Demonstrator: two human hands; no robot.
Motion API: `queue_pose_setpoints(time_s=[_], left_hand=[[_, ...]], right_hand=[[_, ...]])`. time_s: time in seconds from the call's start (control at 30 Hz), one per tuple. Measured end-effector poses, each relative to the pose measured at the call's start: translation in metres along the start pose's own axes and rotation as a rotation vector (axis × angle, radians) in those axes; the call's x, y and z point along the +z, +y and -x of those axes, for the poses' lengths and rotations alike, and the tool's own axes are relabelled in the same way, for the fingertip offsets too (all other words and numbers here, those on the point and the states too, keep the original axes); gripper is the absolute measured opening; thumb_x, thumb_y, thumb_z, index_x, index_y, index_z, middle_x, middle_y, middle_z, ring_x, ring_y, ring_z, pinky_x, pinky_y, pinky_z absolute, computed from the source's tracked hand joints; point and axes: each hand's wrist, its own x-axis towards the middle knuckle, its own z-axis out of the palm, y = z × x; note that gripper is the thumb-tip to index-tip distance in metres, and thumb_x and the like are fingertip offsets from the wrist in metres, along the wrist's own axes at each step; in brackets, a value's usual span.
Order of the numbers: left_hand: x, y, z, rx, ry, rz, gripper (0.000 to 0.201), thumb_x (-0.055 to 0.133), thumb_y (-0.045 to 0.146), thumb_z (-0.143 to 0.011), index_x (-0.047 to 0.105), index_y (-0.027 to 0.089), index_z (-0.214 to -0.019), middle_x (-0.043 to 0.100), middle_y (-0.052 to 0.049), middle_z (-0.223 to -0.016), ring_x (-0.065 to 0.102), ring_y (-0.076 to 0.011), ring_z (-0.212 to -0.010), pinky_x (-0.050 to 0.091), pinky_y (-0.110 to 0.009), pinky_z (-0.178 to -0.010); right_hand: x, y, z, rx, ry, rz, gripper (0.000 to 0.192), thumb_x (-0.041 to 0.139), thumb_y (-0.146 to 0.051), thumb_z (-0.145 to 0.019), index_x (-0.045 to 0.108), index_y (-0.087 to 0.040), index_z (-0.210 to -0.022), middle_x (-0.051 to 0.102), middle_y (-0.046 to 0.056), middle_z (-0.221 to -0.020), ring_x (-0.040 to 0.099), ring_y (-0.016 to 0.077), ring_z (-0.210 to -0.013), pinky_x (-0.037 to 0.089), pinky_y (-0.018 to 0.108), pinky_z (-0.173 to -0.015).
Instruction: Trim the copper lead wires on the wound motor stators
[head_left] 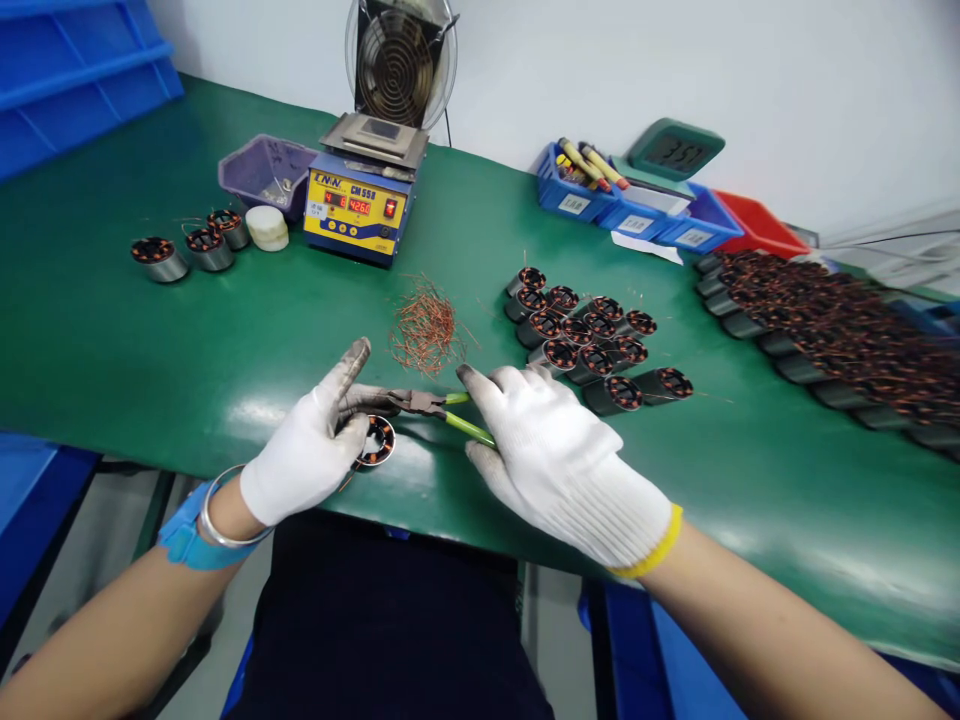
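Left hand (311, 450) in a white knit glove grips a small round copper-wound motor stator (375, 441) at the near edge of the green-topped bench (112, 340), fingers closed round it, index finger sticking up. Right hand (559, 460), white glove with yellow cuff, is closed on the green handles of small cutting pliers (439, 408); the pliers' dark nose sits right at the stator, just above it, touching or nearly so, cannot tell which. Loose heap of cut copper wire scraps (425, 328) just beyond the pliers. Cluster of grey copper-wound stators (589, 340) right of the heap. Long row of more stators (825, 335) at far right. Three stators (191, 248) far left, beside a white tape roll (267, 227). Blue-and-yellow solder pot with red digits (360, 205) at rear, fan (401, 62) behind it. Blue bins with tools (600, 195) at rear right.
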Motion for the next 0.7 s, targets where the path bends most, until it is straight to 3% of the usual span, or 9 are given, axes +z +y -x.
queue_pose_setpoints(time_s=[0.2, 0.3, 0.4, 0.5, 0.6, 0.7], left_hand=[[0.001, 0.004, -0.001, 0.013, -0.036, 0.035, 0.084, 0.054, 0.021, -0.085, 0.010, 0.011, -0.156, 0.071, -0.016, -0.118, 0.065, -0.0266, -0.117, 0.045, -0.047, -0.107], [0.001, 0.004, -0.001, 0.008, -0.037, 0.061, 0.085, 0.056, 0.020, -0.084, 0.011, 0.012, -0.156, 0.071, -0.016, -0.118, 0.064, -0.0267, -0.117, 0.045, -0.047, -0.107], [0.000, 0.002, -0.001, -0.009, -0.037, 0.067, 0.085, 0.056, 0.021, -0.084, 0.011, 0.014, -0.156, 0.071, -0.015, -0.119, 0.064, -0.0268, -0.116, 0.045, -0.048, -0.107], [-0.001, 0.000, -0.002, -0.036, -0.020, 0.053, 0.087, 0.059, 0.023, -0.083, 0.012, 0.015, -0.156, 0.070, -0.016, -0.121, 0.065, -0.0271, -0.116, 0.046, -0.048, -0.105], [-0.003, -0.003, -0.001, -0.054, -0.027, 0.094, 0.090, 0.063, 0.026, -0.083, 0.010, 0.015, -0.156, 0.068, -0.017, -0.123, 0.066, -0.0274, -0.113, 0.049, -0.047, -0.102], [-0.004, -0.004, 0.000, 0.007, -0.080, 0.153, 0.088, 0.060, 0.027, -0.088, 0.006, 0.018, -0.157, 0.062, -0.018, -0.133, 0.063, -0.0278, -0.119, 0.046, -0.049, -0.106]], right_hand=[[-0.002, -0.005, -0.005, 0.012, -0.018, 0.004, 0.055, 0.050, -0.036, -0.089, 0.046, -0.010, -0.138, 0.057, 0.016, -0.110, 0.055, 0.0348, -0.097, 0.042, 0.045, -0.084], [-0.006, -0.006, -0.011, 0.001, -0.044, -0.004, 0.048, 0.049, -0.036, -0.089, 0.052, -0.014, -0.132, 0.059, 0.013, -0.104, 0.058, 0.0318, -0.092, 0.041, 0.038, -0.072], [-0.009, -0.005, -0.015, 0.011, -0.103, -0.024, 0.038, 0.046, -0.035, -0.091, 0.056, -0.020, -0.124, 0.062, 0.009, -0.098, 0.060, 0.0269, -0.083, 0.032, 0.032, -0.055], [-0.011, 0.000, -0.019, 0.031, -0.167, -0.040, 0.035, 0.042, -0.034, -0.093, 0.057, -0.022, -0.122, 0.063, 0.007, -0.100, 0.062, 0.0244, -0.080, 0.023, 0.030, -0.048], [-0.015, 0.008, -0.028, -0.019, -0.148, -0.021, 0.042, 0.045, -0.037, -0.092, 0.053, -0.020, -0.130, 0.062, 0.010, -0.107, 0.062, 0.0265, -0.086, 0.033, 0.030, -0.055], [-0.021, 0.016, -0.041, -0.161, -0.069, 0.034, 0.051, 0.051, -0.037, -0.088, 0.050, -0.016, -0.135, 0.060, 0.014, -0.110, 0.059, 0.0309, -0.095, 0.041, 0.040, -0.080]])
